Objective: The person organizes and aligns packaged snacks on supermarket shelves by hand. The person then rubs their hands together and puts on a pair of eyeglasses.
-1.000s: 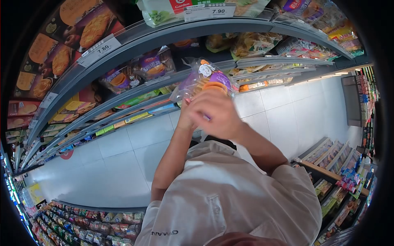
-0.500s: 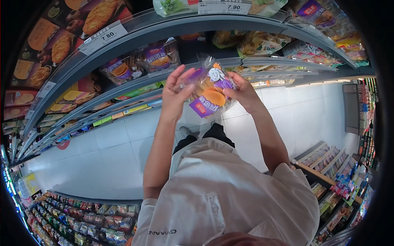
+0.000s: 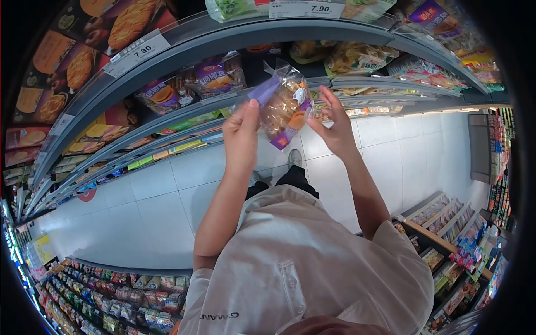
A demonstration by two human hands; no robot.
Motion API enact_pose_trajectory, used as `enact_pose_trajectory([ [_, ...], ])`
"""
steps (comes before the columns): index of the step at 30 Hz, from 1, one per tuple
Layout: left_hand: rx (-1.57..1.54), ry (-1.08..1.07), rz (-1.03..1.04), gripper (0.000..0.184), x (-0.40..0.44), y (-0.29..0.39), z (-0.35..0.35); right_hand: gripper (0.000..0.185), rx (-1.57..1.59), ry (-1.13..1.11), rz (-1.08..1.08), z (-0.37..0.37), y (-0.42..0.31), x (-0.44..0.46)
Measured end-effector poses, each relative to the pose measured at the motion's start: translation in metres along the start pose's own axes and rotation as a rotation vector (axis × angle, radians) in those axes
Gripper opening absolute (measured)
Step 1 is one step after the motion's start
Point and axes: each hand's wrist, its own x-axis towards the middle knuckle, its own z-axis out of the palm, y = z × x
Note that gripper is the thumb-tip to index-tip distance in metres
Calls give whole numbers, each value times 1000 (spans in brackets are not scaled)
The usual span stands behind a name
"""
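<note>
A clear and purple snack bag (image 3: pixel 283 109) with round golden pastries inside is held up in front of the shelf. My left hand (image 3: pixel 241 131) is closed on its left edge, with the thumb pressed on the purple part. My right hand (image 3: pixel 336 127) is just off the bag's right side, fingers apart and holding nothing. Similar purple-labelled bags (image 3: pixel 215 77) lie on the shelf just behind my left hand.
The curved-looking shelf edge (image 3: pixel 245 34) carries price tags, one reading 7.80 (image 3: pixel 138 54). Cookie boxes (image 3: pixel 84 67) fill the upper left. Pale floor tiles (image 3: pixel 151 212) lie below, with snack racks (image 3: pixel 111 296) behind me and another display (image 3: pixel 446 223) at right.
The bag has turned, showing its pastry-filled side and purple edge. My left hand has closed on its edge, and my right hand has let go and opened beside it.
</note>
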Motion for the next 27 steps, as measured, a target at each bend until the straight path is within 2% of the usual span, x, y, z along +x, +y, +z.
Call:
enact_pose_trajectory([
  [2,21,8,37,27,-4,-6,11,89,-275,8,-183,-2,-32,-10],
  [4,107,7,84,30,-11,-15,25,90,-259,-19,-275,10,-54,-15],
  [7,305,-75,151,36,-27,-18,54,87,-299,75,-337,32,-53,-22],
  [10,488,-262,353,38,-30,-18,56,82,-218,119,-286,29,-40,-19],
  [11,460,-250,333,43,-31,-19,59,69,-258,134,-319,26,-35,-15],
  [14,734,-339,502,55,-28,-9,60,50,489,100,-134,23,14,-13],
  [15,710,-310,466,68,-22,-10,56,37,319,147,-38,15,13,-7],
  [16,778,-264,517,69,-15,-10,50,34,442,128,165,9,10,-2],
  [18,914,-165,621,73,4,-11,33,34,496,176,30,6,19,13],
  [19,1053,-83,709,83,13,-13,22,34,544,132,62,0,21,18],
  [22,544,-154,98,87,29,-18,8,35,658,7,108,-18,26,28],
  [23,333,-259,-31,84,33,-24,5,35,675,-31,88,-20,29,31],
  [26,332,-324,-169,76,31,-26,6,35,578,-101,112,-18,8,38],
  [27,330,-311,-76,72,32,-30,7,35,520,-117,134,-18,-4,41],
])
